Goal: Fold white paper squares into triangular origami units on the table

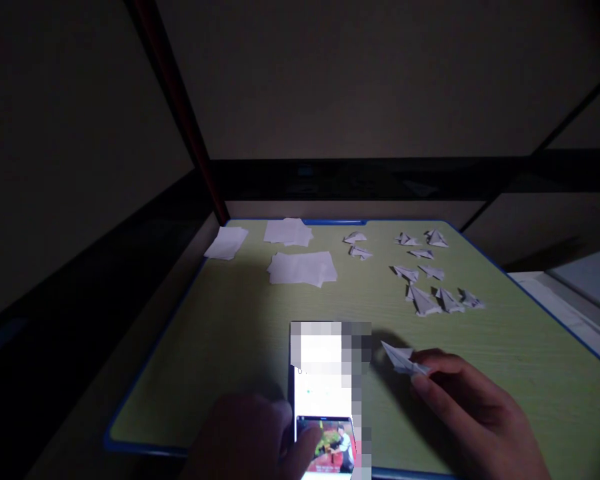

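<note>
Right hand (480, 407): grip pinching a folded paper plane (403, 360) by its rear end, thumb on the near side, fingers behind. Plane's nose points left and away from the person, above the desk (220, 360), just right of the phone. Left hand (245, 430): dark, at the phone's left edge, thumb over the lower part of the screen; can't tell if this grip holds the phone or only touches it.

Phone (325, 387) screen lit, upper part and right side pixelated; a colour picture with a person in it shows at the bottom.

Farther out, three lots of loose white paper on the desk: nearest stack (303, 268) in the middle, far stack (286, 231) behind it, left stack (227, 243) at the left edge. Right of these, two small folded papers (361, 253), one behind the other. Farther right, a cluster of eight folded planes (423, 300), three in the nearest row.

Desk top is yellow-green with blue edging. Dark red post (180, 100) at far left, pale wall (355, 80) behind, dim light.
</note>
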Demonstrator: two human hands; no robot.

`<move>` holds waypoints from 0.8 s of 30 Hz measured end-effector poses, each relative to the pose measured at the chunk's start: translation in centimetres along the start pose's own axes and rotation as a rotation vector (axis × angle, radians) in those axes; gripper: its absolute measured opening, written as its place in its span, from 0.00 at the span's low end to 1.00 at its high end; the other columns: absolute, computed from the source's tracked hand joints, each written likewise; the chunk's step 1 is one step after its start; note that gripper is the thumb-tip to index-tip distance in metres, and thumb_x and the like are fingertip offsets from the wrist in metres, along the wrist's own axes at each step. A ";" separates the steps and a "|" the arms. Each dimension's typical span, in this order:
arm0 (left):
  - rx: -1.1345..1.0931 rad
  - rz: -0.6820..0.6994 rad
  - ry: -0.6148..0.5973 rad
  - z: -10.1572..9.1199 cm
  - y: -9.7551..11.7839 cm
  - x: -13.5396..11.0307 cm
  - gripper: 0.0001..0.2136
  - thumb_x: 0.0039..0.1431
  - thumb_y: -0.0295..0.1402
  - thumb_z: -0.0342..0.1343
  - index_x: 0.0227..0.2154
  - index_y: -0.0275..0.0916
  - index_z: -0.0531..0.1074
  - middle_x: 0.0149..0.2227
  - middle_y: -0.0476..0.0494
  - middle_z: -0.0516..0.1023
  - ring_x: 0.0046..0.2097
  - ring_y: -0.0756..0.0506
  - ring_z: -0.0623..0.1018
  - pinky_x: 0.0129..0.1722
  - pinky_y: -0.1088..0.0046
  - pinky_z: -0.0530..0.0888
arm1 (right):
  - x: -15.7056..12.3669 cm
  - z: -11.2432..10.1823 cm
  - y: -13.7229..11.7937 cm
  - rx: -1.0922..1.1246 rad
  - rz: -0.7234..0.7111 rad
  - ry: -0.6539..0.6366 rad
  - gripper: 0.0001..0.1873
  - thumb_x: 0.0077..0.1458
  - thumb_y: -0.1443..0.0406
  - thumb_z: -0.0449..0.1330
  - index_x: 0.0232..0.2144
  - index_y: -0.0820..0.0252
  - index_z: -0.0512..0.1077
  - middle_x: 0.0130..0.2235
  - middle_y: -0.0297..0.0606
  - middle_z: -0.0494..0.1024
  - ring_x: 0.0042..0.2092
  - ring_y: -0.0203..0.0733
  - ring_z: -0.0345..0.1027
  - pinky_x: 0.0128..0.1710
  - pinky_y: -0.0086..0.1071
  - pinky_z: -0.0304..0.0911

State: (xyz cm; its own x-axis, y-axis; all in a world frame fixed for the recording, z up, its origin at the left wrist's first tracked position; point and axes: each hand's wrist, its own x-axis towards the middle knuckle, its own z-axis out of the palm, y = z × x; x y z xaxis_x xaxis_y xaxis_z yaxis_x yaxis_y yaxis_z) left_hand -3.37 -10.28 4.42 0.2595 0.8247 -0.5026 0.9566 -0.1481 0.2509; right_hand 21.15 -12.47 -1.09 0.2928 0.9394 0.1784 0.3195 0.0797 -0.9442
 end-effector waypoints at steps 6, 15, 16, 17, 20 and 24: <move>-0.004 0.042 0.003 -0.4 0.5 -0.1 0.22 0.62 0.46 0.44 0.25 0.39 0.77 0.25 0.42 0.78 0.27 0.46 0.74 0.25 0.70 0.53 | 0.0 0.1 -0.4 -0.013 0.026 0.003 0.07 0.47 0.57 0.66 0.26 0.51 0.75 0.29 0.34 0.79 0.28 0.39 0.73 0.25 0.25 0.68; -0.046 0.082 -0.117 -1.4 0.1 0.1 0.22 0.61 0.47 0.44 0.26 0.39 0.76 0.25 0.42 0.78 0.26 0.46 0.74 0.24 0.71 0.53 | 0.1 0.0 -0.3 -0.035 0.032 0.004 0.07 0.47 0.56 0.66 0.26 0.51 0.75 0.29 0.34 0.78 0.30 0.40 0.73 0.27 0.26 0.68; -0.043 0.076 -0.123 -1.5 0.1 0.0 0.22 0.60 0.48 0.45 0.26 0.39 0.76 0.25 0.42 0.78 0.27 0.45 0.74 0.24 0.71 0.53 | 0.2 -0.2 0.0 -0.036 0.040 -0.020 0.07 0.47 0.56 0.66 0.26 0.50 0.75 0.29 0.34 0.78 0.30 0.40 0.73 0.28 0.26 0.68; -0.047 0.071 -0.125 -1.6 0.1 0.0 0.22 0.60 0.49 0.45 0.26 0.39 0.77 0.25 0.42 0.78 0.28 0.44 0.74 0.24 0.72 0.53 | 0.2 -0.3 0.2 -0.036 0.047 -0.050 0.06 0.48 0.56 0.65 0.27 0.50 0.75 0.30 0.34 0.78 0.31 0.40 0.73 0.29 0.27 0.69; -0.100 0.051 -0.095 -1.5 0.0 -0.3 0.21 0.59 0.50 0.46 0.26 0.39 0.76 0.26 0.44 0.78 0.28 0.45 0.75 0.24 0.72 0.53 | 0.2 -0.9 1.0 -0.025 0.070 -0.103 0.06 0.48 0.57 0.66 0.29 0.49 0.75 0.32 0.34 0.79 0.32 0.41 0.74 0.31 0.28 0.70; -0.239 0.097 0.045 -2.0 -0.8 0.0 0.20 0.60 0.47 0.48 0.23 0.38 0.72 0.24 0.48 0.75 0.26 0.48 0.72 0.25 0.73 0.56 | 0.2 -1.0 0.8 0.007 0.083 -0.092 0.07 0.48 0.56 0.66 0.28 0.50 0.75 0.33 0.35 0.79 0.32 0.41 0.73 0.29 0.29 0.69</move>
State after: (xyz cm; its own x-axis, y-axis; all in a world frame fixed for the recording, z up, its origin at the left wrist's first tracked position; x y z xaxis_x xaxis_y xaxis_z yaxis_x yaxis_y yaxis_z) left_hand -4.40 -9.04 5.89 0.3370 0.8371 -0.4309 0.8679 -0.0988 0.4869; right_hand 22.36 -12.57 -1.48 0.2338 0.9695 0.0732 0.2911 0.0020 -0.9567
